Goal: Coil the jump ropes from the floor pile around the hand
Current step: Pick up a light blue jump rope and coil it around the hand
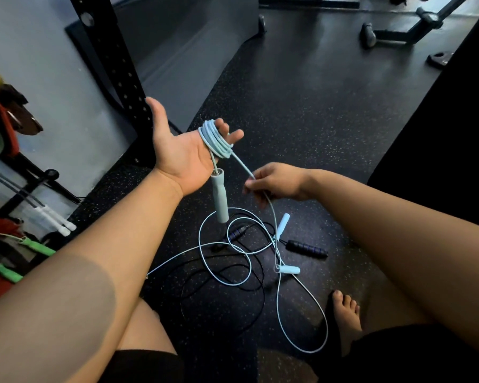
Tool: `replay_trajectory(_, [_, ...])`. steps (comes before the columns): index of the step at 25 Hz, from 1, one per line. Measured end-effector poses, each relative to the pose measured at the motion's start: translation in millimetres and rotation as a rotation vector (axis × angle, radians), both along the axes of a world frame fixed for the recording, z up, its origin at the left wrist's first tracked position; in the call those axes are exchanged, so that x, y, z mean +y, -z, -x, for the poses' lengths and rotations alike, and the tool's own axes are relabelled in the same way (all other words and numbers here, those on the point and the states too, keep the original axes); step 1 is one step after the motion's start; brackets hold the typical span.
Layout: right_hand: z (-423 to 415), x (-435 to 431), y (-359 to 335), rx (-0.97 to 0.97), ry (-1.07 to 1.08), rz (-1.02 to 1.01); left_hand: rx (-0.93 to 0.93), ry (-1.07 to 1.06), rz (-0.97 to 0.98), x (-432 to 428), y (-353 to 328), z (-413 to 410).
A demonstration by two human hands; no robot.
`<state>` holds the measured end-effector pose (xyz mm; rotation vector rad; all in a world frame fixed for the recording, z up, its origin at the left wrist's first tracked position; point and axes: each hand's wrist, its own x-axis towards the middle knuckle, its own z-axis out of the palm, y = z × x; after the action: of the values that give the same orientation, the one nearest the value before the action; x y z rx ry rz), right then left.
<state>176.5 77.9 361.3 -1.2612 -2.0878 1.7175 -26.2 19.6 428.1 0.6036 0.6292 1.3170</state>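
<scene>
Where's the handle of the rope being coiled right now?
Head view, centre: the grey-blue handle hangs just below the left hand, whose fingers carry the coil, above the floor pile and left of the right hand pinching the rope.

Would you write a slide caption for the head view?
Pale blue rope coiled round the left hand; right hand pinches its strand above the floor pile.
</scene>
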Motion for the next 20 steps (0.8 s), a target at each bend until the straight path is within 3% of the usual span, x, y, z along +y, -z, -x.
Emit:
replay_trajectory(3, [-0.1, -6.4, 1.0, -0.173, -0.137, 0.069, -0.088, -0.117, -0.006, 1.5, -2.4, -1.0])
replay_trajectory(5, [3.2, -10.2, -7.5, -0.249, -0.199, -0.003, -0.028, -0.167, -0.002, 2.9, -1.3, -1.7])
replay_trajectory(7, [8.7, -15.1, -20.3, -0.263, -0.241, -0.088, 0.148, -0.204, 0.034, 4.7, 1.8, -3.1])
replay_trajectory(10, [12.4, -16.5, -40.7, -0.189, -0.236, -0.304, 0.562, -0.208, 0.109, 9.2, 10.8, -6.7])
replay_trajectory(12, [10.3, -13.0, -52.6, -0.14, -0.203, -0.474, 0.754, -0.121, 0.169, 14.1, 19.8, -6.5])
replay_trajectory(16, [2.2, -9.8, -63.1, -0.057, -0.167, -0.621, 0.966, 0.312, 0.168, 9.3, 21.8, -8.8])
replay_trajectory(20, [-1.4, -5.2, -60.0, 0.099, -0.079, -0.542, 0.866, 0.527, 0.235, -1.7, 12.0, -15.0])
